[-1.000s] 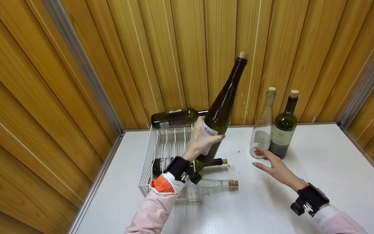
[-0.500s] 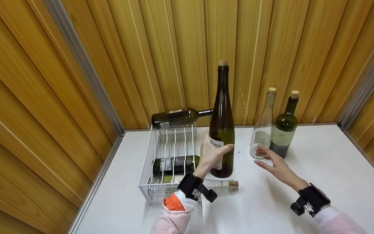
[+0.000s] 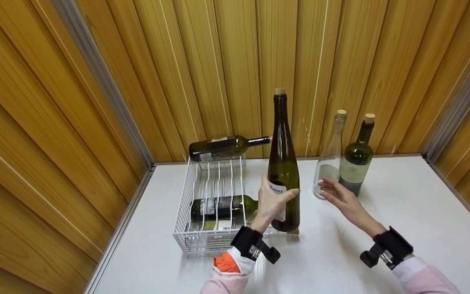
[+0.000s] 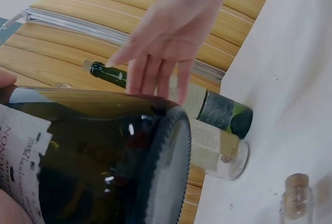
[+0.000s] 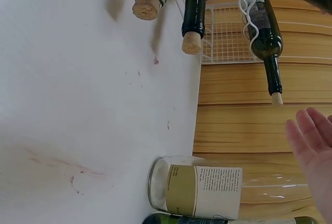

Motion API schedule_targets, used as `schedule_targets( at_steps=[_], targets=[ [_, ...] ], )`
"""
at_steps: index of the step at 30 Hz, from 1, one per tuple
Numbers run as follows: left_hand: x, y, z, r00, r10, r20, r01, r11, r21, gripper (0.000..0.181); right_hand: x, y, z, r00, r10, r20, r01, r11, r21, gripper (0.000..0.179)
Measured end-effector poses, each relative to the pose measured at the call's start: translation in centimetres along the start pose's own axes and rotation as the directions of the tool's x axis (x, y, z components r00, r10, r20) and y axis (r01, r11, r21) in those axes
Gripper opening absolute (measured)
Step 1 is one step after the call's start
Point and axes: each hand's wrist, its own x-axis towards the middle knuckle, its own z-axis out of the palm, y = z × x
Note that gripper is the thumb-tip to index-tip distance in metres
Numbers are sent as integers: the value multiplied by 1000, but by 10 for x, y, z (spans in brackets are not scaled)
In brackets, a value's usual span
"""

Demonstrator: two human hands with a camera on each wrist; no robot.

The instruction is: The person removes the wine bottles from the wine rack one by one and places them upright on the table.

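My left hand [image 3: 272,202] grips a tall dark corked wine bottle [image 3: 284,163] around its labelled lower part. The bottle is nearly upright, just right of the white wire rack [image 3: 202,241]. Its ridged base shows uncovered in the left wrist view, above the table. My right hand [image 3: 347,206] hangs with relaxed fingers in front of a clear corked bottle [image 3: 329,157], overlapping its lower part in the head view. Beside that stands a green bottle [image 3: 356,167] with a pale label. The right hand [image 5: 317,154] holds nothing in the right wrist view.
One dark bottle [image 3: 218,150] lies across the back of the rack, its neck pointing right. Another green bottle [image 3: 222,207] lies inside toward the front. A clear bottle's cork [image 4: 296,182] sticks out near the rack's front. Wood-patterned walls [image 3: 235,61] enclose the white table [image 3: 320,261].
The left hand has brought the dark bottle down and toward me from a leaning pose to nearly upright, away from above the rack. The right hand has barely moved.
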Motion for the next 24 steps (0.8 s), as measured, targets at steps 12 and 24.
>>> schedule_targets(
  at_steps=[12, 24],
  targets=[
    [-11, -42, 15, 1000, 24, 10, -24, 999, -26, 68, 10, -24, 5, 998, -28, -62, 41, 974, 221, 48],
    [-37, -38, 30, 998, -55, 2, 55, 994, -99, 64, 32, -53, 2, 985, -165, -42, 169, 922, 348, 59]
  ],
)
